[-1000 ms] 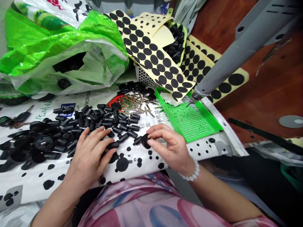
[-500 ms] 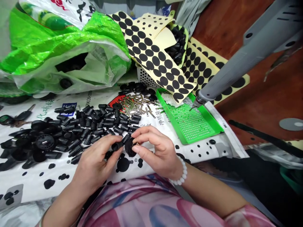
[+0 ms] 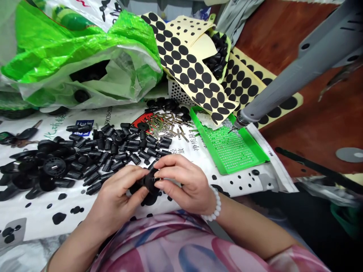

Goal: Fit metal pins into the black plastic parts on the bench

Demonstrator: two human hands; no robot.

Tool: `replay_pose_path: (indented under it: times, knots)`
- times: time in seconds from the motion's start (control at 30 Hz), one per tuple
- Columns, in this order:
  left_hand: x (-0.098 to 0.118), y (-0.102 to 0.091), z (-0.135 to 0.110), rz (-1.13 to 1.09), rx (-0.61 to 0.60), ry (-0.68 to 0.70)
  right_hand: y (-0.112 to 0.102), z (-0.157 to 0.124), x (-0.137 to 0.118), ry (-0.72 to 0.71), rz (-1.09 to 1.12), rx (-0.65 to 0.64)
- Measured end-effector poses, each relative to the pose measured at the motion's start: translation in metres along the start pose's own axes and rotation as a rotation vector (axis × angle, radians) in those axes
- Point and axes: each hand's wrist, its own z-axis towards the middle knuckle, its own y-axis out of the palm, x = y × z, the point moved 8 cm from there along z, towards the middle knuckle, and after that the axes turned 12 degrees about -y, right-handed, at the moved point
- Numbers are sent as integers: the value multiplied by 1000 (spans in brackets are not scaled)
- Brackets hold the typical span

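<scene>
The left hand [image 3: 117, 196] has its fingertips closed on a dark part [image 3: 135, 187], mostly hidden; the right hand's [image 3: 185, 185] grip is nearly shut, pinching a black round piece [image 3: 150, 184], with a bright bit of metal [image 3: 156, 179] showing at its fingertips. The round piece sits between the hands, just above the table [image 3: 85, 206]; whether the two parts are joined cannot be told. If they meet at an angle, uneven pressure could make one slip sideways, or bend or shed the metal.

A dropped part could roll towards ten o'clock and be lost among the loose black cylinders [image 3: 113, 147]. Near twelve, a stray knuckle could scatter the metal strips [image 3: 167, 124]. At two o'clock a grey driver [image 3: 272, 90] hangs tip-down over the green tray [image 3: 221, 158]; a wide reach there could catch the bit.
</scene>
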Motion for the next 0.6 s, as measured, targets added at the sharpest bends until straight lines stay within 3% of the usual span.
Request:
replay_pose_path:
  times: [0.17,0.27,0.47,0.6]
  knots:
    - [-9,-5,-4,-204,-96,-112,4,5,-8,-96,-46,-71]
    - [-7,-6,-5,-215,-121,-86,6,5,-4,-71,42,-75]
    - [3,-2,-6,-177,-161,0,7,2,9,36,203,-73]
    - [5,1,-4,-167,-181,-32,6,-8,28,273,384,45]
